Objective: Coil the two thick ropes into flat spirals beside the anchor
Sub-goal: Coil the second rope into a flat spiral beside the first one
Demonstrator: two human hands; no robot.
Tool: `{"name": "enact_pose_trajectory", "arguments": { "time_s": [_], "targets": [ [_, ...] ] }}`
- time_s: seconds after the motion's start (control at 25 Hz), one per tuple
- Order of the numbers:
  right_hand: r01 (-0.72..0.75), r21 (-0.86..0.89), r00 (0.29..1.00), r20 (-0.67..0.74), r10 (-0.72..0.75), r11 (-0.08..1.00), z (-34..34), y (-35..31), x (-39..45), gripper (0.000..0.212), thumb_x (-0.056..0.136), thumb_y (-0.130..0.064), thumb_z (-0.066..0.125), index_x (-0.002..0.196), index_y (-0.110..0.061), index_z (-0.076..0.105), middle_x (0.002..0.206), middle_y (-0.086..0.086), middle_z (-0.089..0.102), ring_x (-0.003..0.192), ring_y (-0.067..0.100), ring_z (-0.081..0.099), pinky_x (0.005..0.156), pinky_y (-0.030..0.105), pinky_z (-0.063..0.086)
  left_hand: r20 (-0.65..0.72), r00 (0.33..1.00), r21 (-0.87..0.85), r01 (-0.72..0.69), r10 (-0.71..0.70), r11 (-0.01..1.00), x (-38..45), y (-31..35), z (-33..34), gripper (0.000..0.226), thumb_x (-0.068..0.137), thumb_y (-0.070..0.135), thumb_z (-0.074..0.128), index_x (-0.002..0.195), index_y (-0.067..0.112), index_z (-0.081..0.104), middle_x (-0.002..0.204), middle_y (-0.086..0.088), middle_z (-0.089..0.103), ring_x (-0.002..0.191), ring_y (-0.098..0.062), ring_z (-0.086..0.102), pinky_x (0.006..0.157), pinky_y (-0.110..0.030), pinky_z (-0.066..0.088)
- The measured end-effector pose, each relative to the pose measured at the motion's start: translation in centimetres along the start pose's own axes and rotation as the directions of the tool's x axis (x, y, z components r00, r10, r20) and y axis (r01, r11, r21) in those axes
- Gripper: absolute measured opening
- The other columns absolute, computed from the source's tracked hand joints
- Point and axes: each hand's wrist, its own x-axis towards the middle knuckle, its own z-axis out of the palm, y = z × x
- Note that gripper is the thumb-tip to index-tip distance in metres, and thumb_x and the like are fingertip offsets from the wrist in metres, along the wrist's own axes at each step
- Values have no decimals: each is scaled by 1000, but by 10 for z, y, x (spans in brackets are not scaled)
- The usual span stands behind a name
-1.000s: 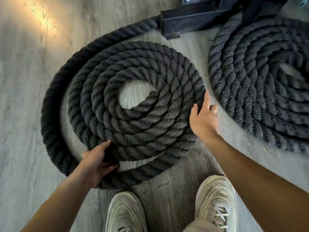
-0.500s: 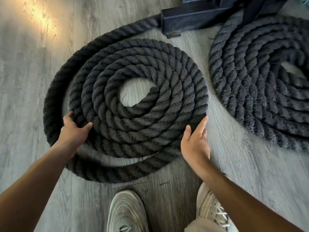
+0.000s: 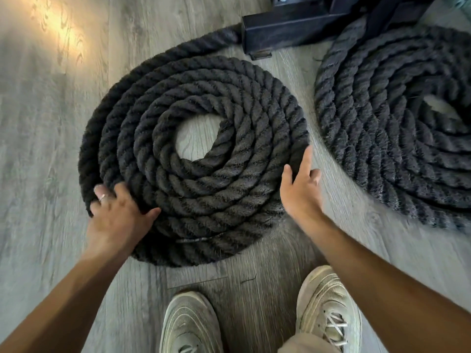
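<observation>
The left hand [image 3: 116, 215] lies flat and unclenched on the near-left edge of the left coil [image 3: 196, 159], fingers spread over the outer turns, gripping nothing; half a second ago the outermost turn bulged loose there with a gap of floor showing, and now it sits tight against the rest, so this spiral looks closed up and nearly finished; its tail runs up to the anchor [image 3: 293, 29] at the top; the right hand [image 3: 302, 192], open with fingers loose, is at the coil's right rim, fingertips touching or just beside the rope, I cannot tell which; it has moved a little up that rim since then; the right coil [image 3: 392, 128] lies flat just beside the anchor, apart from the left one, partly cut off by the frame; both spirals judged as laid, only small tidying seems left.

Counted: two ropes, two coils, one anchor, two hands, two shoes [image 3: 191, 324] on the floor [image 3: 38, 138].
</observation>
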Motion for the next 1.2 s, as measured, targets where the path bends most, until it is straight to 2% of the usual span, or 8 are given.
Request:
{"name": "enact_pose_trajectory", "arguments": {
  "time_s": [0.12,0.24,0.4,0.68,0.84,0.92,1.04,1.2],
  "targets": [
    [53,-19,998,-21,-53,998,19,9,-48,75,104,-51,29,156,-31,-20,155,26,28,111,44,61,80,47,54,-14,904,74,-425,427,902,9,10,-11,87,72,27,82,149,22,41,145,-24,32,129,-52,36,100,-64,44],
    [76,-4,997,11,-76,997,30,11,-75,82,103,-51,35,156,-27,-23,152,21,35,109,43,61,86,48,51,88,735,18,-676,672,737,34,27,-14,81,71,54,56,149,35,45,157,-11,31,149,-35,19,116,-61,28],
    [83,-34,996,21,-82,996,27,11,-79,84,103,-52,36,156,-25,-24,155,19,35,114,40,61,90,45,49,166,741,169,-672,651,721,68,59,-9,82,89,78,34,157,32,32,166,3,27,157,-17,4,122,-59,15],
    [-2,83,996,84,-5,997,8,5,-32,79,104,-49,38,152,-44,-25,154,16,38,119,37,56,100,46,46,90,781,374,-602,618,706,65,86,-1,86,86,80,12,132,21,54,137,-3,56,133,-27,45,102,-57,40],
    [-61,147,991,128,42,987,-31,11,15,76,105,-40,41,150,-55,-18,136,12,51,67,21,56,52,27,45,77,826,371,-544,559,752,47,130,12,76,94,75,17,130,18,52,131,-3,56,126,-28,47,93,-60,42],
    [-86,200,982,181,50,976,-49,16,30,78,104,-37,45,149,-60,-15,117,12,63,54,19,47,48,31,39,73,824,375,-545,562,750,41,142,16,75,96,74,16,132,17,51,130,-3,56,124,-28,47,91,-60,41],
    [-82,233,991,118,56,969,-44,19,25,75,103,-43,47,153,-56,-8,149,9,47,86,31,65,67,37,46,13,818,370,-538,575,757,41,137,22,76,95,74,15,128,17,53,126,-2,58,120,-27,49,87,-58,42],
    [-102,72,990,-88,108,992,-7,25,-6,81,100,-62,31,161,-19,0,162,13,29,135,38,48,108,48,40,-11,808,391,-539,589,746,44,136,26,77,95,74,14,124,16,56,123,-2,60,117,-27,50,85,-57,43]
  ]
}}
